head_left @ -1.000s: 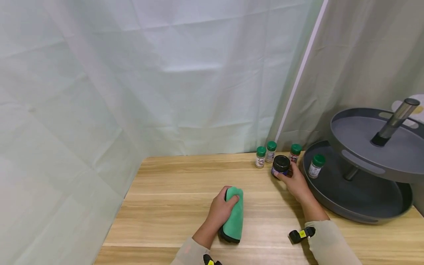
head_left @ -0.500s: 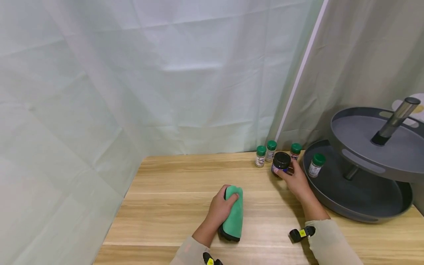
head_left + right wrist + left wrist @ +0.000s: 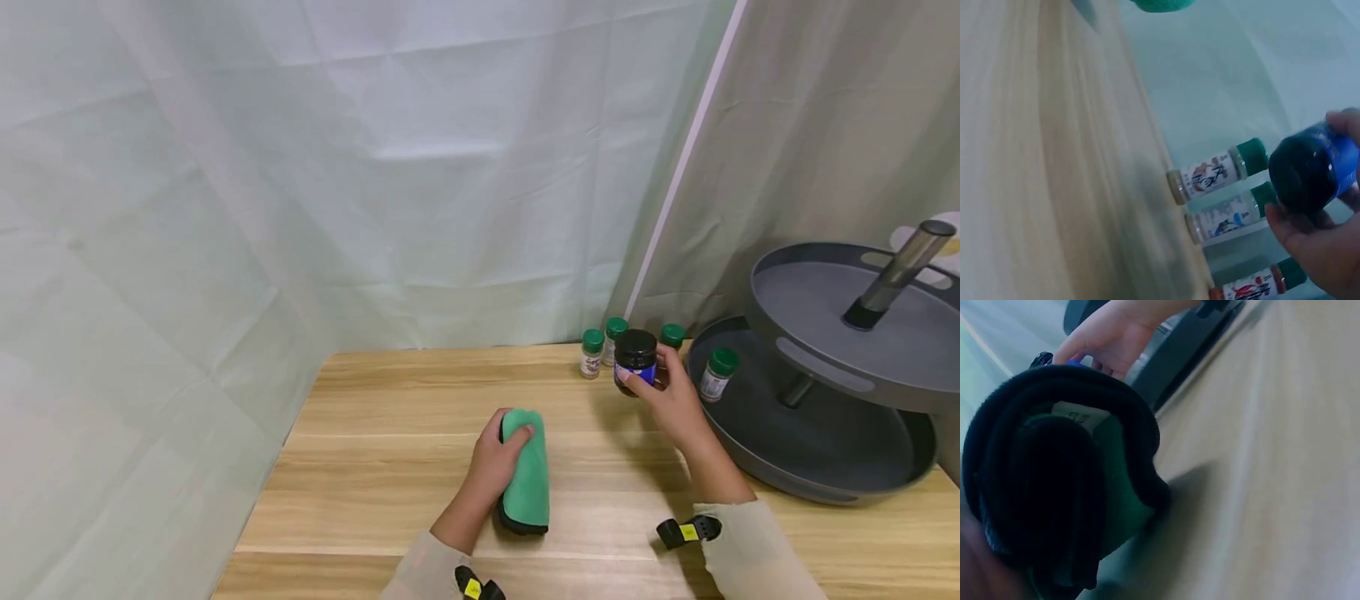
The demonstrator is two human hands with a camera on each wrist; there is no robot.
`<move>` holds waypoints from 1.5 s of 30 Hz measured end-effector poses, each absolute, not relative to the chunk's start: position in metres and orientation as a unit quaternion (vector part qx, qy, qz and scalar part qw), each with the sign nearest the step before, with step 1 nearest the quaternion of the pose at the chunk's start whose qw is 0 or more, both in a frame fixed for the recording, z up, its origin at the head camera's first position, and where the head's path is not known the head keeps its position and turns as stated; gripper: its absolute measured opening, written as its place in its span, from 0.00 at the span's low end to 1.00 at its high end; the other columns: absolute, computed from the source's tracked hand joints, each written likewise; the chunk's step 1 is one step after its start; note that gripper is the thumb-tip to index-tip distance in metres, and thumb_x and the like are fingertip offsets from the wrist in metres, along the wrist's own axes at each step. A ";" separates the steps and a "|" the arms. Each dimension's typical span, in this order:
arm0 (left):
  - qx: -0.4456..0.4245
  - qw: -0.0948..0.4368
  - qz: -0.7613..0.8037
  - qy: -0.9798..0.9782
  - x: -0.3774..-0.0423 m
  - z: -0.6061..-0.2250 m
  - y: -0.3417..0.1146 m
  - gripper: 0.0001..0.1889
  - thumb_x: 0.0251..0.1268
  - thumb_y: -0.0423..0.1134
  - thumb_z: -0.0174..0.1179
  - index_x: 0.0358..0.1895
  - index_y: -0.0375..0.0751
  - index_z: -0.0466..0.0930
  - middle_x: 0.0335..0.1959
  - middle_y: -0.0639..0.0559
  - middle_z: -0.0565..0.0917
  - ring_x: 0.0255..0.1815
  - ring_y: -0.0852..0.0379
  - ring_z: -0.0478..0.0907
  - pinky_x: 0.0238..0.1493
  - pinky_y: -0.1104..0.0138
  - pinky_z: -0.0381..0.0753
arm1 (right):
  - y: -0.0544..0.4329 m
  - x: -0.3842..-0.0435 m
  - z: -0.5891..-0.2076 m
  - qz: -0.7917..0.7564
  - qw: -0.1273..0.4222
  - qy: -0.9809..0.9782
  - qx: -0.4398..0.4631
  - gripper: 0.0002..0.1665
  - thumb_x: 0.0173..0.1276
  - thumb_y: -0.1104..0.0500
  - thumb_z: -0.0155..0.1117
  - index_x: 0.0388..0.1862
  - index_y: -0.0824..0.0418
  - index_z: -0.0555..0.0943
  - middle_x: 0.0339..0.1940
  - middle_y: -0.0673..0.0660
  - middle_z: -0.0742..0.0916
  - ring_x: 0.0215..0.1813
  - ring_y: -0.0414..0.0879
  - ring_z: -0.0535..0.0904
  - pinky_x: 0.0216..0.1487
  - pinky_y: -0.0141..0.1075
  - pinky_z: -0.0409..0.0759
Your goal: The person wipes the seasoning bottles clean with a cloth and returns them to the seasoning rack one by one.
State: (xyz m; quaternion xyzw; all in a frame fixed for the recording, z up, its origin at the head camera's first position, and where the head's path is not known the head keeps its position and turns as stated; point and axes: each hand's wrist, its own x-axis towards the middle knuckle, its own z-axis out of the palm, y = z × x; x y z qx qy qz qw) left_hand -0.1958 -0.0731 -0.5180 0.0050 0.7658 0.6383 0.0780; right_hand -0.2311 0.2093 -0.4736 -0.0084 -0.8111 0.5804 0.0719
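Right hand [image 3: 670, 406] curls around the raised jar [image 3: 635, 350]; left hand [image 3: 492, 458] clasps green cloth [image 3: 529, 483].

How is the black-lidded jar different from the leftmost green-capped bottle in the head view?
The jar is wider; the bottle is slimmer. The jar has a black lid and blue label; the bottle has a green cap and mostly white label. The right hand holds the jar above the table; the bottle stands on it. Both are closed.
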 end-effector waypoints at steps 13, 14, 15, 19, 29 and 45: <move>0.070 0.029 0.643 0.762 -0.188 -0.457 -0.074 0.20 0.70 0.59 0.60 0.60 0.61 0.75 0.52 0.46 0.81 0.43 0.52 0.81 0.43 0.59 0.82 | 0.194 -0.212 -0.451 0.605 0.066 -0.775 0.171 0.36 0.68 0.65 0.68 0.72 0.59 0.65 0.60 0.60 0.74 0.51 0.38 0.81 0.48 0.30 0.84; 0.077 0.024 0.640 0.764 -0.188 -0.451 -0.073 0.19 0.70 0.59 0.60 0.59 0.61 0.75 0.50 0.47 0.81 0.41 0.52 0.82 0.42 0.59 0.83 | 0.193 -0.210 -0.449 0.601 0.068 -0.775 0.181 0.37 0.68 0.66 0.68 0.72 0.59 0.65 0.60 0.59 0.74 0.52 0.38 0.81 0.49 0.30 0.83; 0.086 0.018 0.637 0.766 -0.188 -0.446 -0.073 0.19 0.71 0.59 0.60 0.59 0.59 0.75 0.49 0.46 0.81 0.40 0.52 0.82 0.41 0.59 0.83 | 0.192 -0.209 -0.448 0.595 0.070 -0.778 0.189 0.37 0.67 0.67 0.68 0.72 0.59 0.65 0.61 0.59 0.74 0.53 0.37 0.80 0.51 0.28 0.82; 0.108 -0.003 0.625 0.773 -0.190 -0.431 -0.072 0.17 0.71 0.58 0.60 0.58 0.60 0.76 0.45 0.47 0.82 0.38 0.53 0.82 0.39 0.58 0.83 | 0.189 -0.203 -0.444 0.566 0.078 -0.795 0.202 0.38 0.65 0.67 0.70 0.72 0.60 0.66 0.63 0.60 0.74 0.57 0.35 0.77 0.53 0.26 0.79; 0.129 -0.036 0.607 0.783 -0.185 -0.425 -0.075 0.17 0.74 0.57 0.57 0.59 0.57 0.76 0.47 0.51 0.82 0.41 0.54 0.80 0.43 0.59 0.82 | 0.174 -0.184 -0.429 0.549 0.020 -0.806 0.220 0.38 0.64 0.60 0.74 0.70 0.50 0.69 0.65 0.61 0.77 0.58 0.60 0.78 0.49 0.35 0.84; 0.152 -0.091 0.506 0.844 -0.179 -0.424 -0.072 0.17 0.75 0.58 0.55 0.55 0.54 0.79 0.49 0.56 0.81 0.46 0.58 0.77 0.48 0.61 0.79 | 0.164 -0.180 -0.428 0.520 0.033 -0.828 0.208 0.39 0.63 0.53 0.76 0.71 0.45 0.69 0.67 0.55 0.77 0.56 0.55 0.79 0.47 0.37 0.84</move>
